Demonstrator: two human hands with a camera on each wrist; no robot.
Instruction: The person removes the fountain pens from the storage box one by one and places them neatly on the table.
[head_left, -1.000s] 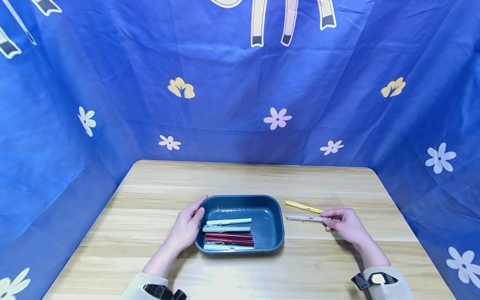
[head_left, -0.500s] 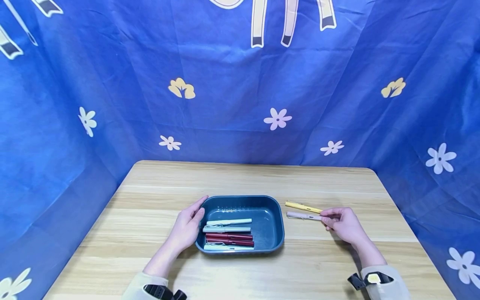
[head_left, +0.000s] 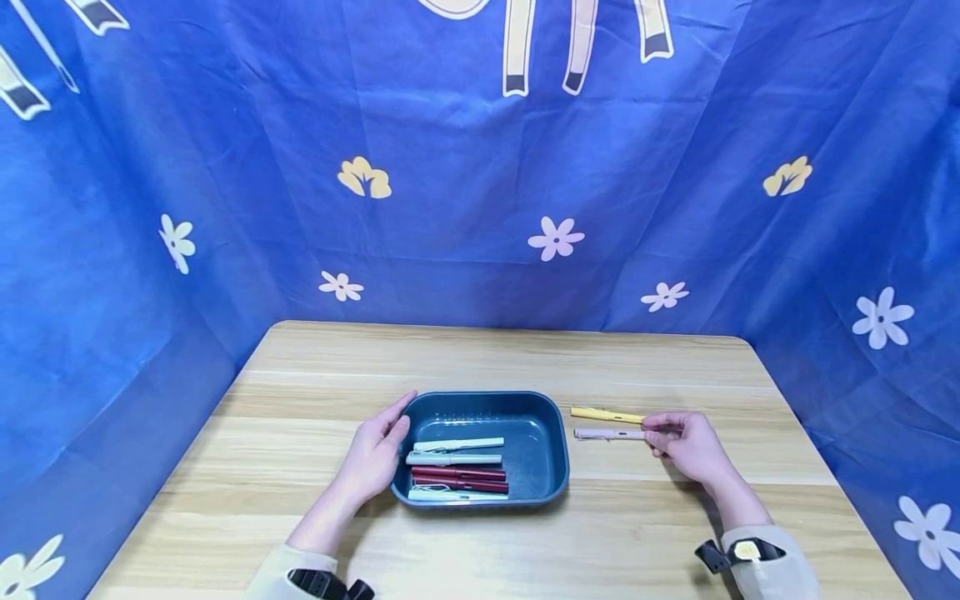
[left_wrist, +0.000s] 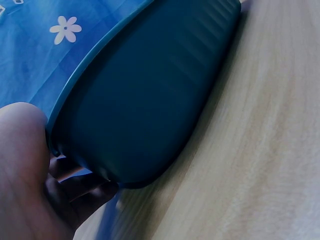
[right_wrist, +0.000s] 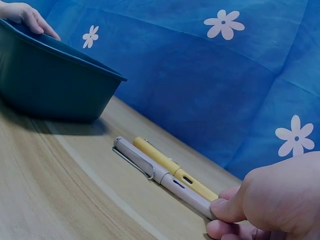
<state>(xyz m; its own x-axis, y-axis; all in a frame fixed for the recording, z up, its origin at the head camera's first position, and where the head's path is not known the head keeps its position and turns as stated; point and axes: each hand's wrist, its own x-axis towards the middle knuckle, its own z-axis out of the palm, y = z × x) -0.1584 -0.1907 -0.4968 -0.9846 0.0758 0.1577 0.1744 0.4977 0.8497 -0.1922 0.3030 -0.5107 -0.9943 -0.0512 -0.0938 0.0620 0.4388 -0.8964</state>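
My left hand (head_left: 372,454) grips the left end of a dark teal plastic bin (head_left: 553,417), thumb over the rim and fingers against the outer wall. Several capped pens lie side by side in the bin: pale mint, light blue and dark red (head_left: 459,472) ones. To the bin's right, my right hand (head_left: 690,446) pinches the right end of a lilac pen (right_wrist: 145,161) with a wire clip. A yellow pen (right_wrist: 159,156) lies just behind it, nearly parallel, with its right end at my fingertips. Both pens' right ends are hidden by the fingers.
All this is on a light wood table (head_left: 480,550). A blue cloth (head_left: 465,208) with flowers and animal legs printed on it hangs behind and at both sides. Black straps with small devices circle both sleeves.
The yellow pen has swung to lie more level, closer to parallel with the lilac one. My right hand has shifted slightly away from me. The left hand and bin stay put.
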